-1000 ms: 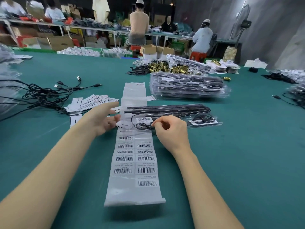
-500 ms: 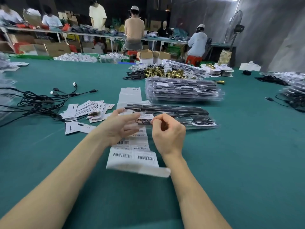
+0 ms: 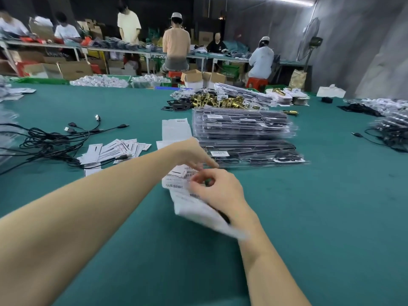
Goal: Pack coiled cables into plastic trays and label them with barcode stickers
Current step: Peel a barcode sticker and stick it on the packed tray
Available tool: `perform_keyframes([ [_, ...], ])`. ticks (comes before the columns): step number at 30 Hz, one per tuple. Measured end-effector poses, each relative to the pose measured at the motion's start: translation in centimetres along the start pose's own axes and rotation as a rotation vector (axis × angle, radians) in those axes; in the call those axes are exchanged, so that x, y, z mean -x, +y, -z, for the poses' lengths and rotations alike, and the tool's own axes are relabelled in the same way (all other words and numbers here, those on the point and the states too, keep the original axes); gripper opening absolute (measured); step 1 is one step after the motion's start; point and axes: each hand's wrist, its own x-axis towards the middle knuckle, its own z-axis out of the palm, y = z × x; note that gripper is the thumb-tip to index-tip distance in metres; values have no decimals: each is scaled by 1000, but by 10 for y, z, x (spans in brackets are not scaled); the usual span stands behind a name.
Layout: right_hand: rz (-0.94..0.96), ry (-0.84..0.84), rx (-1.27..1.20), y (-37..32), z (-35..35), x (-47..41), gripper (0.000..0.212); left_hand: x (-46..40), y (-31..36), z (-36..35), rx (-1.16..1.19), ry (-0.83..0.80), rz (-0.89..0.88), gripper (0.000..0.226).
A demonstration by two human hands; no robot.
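A long white strip of barcode stickers [image 3: 176, 185] is lifted off the green table, its near end blurred. My right hand [image 3: 217, 192] pinches the strip with thumb and forefinger. My left hand [image 3: 192, 154] reaches across above the strip, fingers bent down onto its far part. Just beyond the hands lies a clear plastic tray [image 3: 254, 154] holding a black coiled cable, with a barcode sticker on its lid. Behind it stands a stack of packed trays [image 3: 242, 124].
Loose black cables [image 3: 50, 140] and a fan of white cards [image 3: 114, 150] lie at the left. Brass parts [image 3: 218, 101] and more packs sit behind the stack. More cables [image 3: 388, 131] lie far right. People work at a bench behind.
The sticker strip has been drawn up off the table and bunched toward my hands. My left hand moved right, over the strip. The view has tilted up.
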Motion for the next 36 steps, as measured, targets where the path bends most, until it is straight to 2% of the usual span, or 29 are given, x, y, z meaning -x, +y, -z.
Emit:
perform_keyframes([
  [2, 99, -29, 71, -1, -5, -2, 25, -6, 1, -5, -183, 97, -91, 106],
  [3, 135, -38, 90, -1, -7, -2, 27, -9, 2, -7, -267, 138, -132, 112],
  [5, 160, -51, 88, -1, -6, -3, 28, -15, 2, -10, -374, 208, -199, 111],
  [13, 219, -63, 63, -4, -10, 1, 34, -25, 3, -28, -414, 265, -265, 79],
  [17, 193, -31, 91, -5, -11, -1, 27, -9, -11, -16, -177, 369, -368, 41],
  [20, 160, -193, 305, -15, -6, -13, 13, 18, -41, -3, -11, 414, -414, 17],
  [22, 183, -169, 331, -15, -6, -12, 11, 37, -62, 4, 7, 416, -406, 11],
  [26, 168, -4, 120, -14, -13, 1, 25, 68, -92, 11, -7, 279, -334, 20],
  [29, 127, 50, 27, -14, -12, -2, 18, 80, -100, 16, -173, 131, -294, 36],
  [32, 174, 2, -34, -11, -12, -3, 16, 87, -100, 30, -332, 19, -260, 47],
  [36, 357, -104, 88, -20, -16, 2, 32, 99, -98, 53, -497, -94, -85, 43],
])
